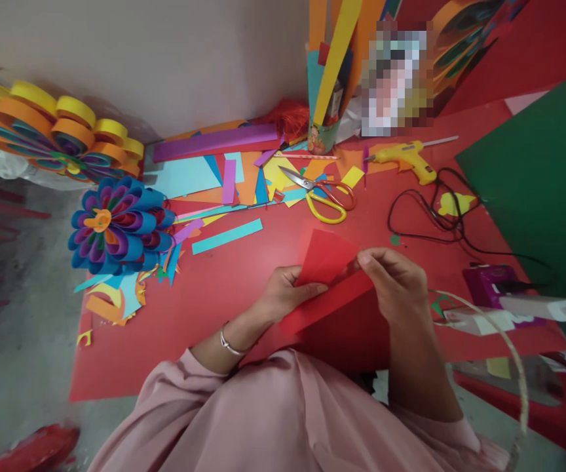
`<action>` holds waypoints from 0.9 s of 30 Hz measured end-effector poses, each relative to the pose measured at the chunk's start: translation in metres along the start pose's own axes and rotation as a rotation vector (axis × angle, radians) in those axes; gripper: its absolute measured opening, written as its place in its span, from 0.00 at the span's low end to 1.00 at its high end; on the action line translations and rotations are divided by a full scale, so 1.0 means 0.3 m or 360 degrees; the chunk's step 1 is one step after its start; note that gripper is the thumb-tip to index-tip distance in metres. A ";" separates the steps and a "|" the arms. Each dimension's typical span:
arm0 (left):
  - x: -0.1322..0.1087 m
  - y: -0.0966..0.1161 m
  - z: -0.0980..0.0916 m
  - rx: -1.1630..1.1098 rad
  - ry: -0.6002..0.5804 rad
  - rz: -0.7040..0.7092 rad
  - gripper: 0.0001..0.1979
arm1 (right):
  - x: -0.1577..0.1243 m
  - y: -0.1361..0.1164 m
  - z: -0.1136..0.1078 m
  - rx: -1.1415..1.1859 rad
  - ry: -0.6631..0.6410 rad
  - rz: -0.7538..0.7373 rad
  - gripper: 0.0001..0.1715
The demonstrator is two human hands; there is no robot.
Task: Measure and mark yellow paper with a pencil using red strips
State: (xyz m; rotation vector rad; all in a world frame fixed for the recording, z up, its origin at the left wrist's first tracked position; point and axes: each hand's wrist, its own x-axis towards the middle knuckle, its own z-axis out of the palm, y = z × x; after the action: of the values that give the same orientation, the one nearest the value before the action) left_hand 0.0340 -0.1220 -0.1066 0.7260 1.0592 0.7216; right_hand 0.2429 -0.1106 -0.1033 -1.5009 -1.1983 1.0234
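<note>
Red paper [335,262], one piece, folded-looking, with a band along its near side; held between your two hands, above the near part of the red table [224,288], in front of your body.

Left hand [285,292]: yours, fingers grasping the red paper at its left side, thumb laid across the top. Silver bangle [223,337] at the wrist.

Right hand [398,282]: yours, fingers and thumb pinching the paper's right edge.

Scissors [307,183], one pair, one handle red, one yellow; lying beyond the paper, blades toward the scraps.

Turquoise strip [227,236], one, flat on the table, to the left of the scissors.

Glue gun [403,157], yellow, on its side, beyond your right hand.

Container [322,134], upright at the wall, holding tall coloured strips.

Blue paper flower [102,221], orange centre, at the table's left end; larger orange-and-yellow flower [69,134] behind it.

Green sheet [533,190], at far right.
</note>
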 end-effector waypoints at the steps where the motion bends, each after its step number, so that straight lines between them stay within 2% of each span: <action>1: 0.000 -0.002 0.003 -0.0004 0.0018 -0.0004 0.24 | 0.000 -0.003 0.006 -0.0032 0.0029 -0.0018 0.20; 6: 0.000 -0.021 0.022 -0.0062 0.0018 -0.0033 0.25 | -0.001 -0.027 0.041 -0.0090 0.0098 -0.0187 0.28; 10: -0.005 -0.042 0.029 -0.0052 -0.0031 -0.0059 0.26 | -0.004 -0.055 0.046 -0.0312 0.0121 -0.0044 0.25; 13: -0.015 -0.043 0.032 -0.0133 -0.0094 -0.0108 0.28 | -0.009 -0.067 0.037 -0.0403 0.0130 -0.0077 0.26; 18: -0.036 -0.016 0.037 -0.0176 -0.0289 -0.0205 0.30 | -0.018 -0.037 0.027 -0.0226 0.0161 -0.0034 0.19; 21: -0.041 -0.012 0.041 -0.0116 -0.0259 -0.0160 0.29 | -0.009 -0.026 0.020 -0.0085 0.0174 -0.0053 0.22; 24: -0.041 -0.022 0.044 -0.0023 -0.0210 -0.0114 0.27 | 0.012 -0.039 0.013 -0.0244 0.0063 -0.0134 0.21; 27: -0.040 -0.028 0.043 0.0068 -0.0210 -0.0093 0.25 | 0.026 -0.049 0.009 -0.0392 0.0082 -0.0195 0.19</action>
State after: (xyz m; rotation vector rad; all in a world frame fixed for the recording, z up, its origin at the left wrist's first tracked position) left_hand 0.0436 -0.1386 -0.1035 0.7663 0.9737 0.5944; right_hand 0.2387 -0.1012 -0.0901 -1.6093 -1.4004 0.7726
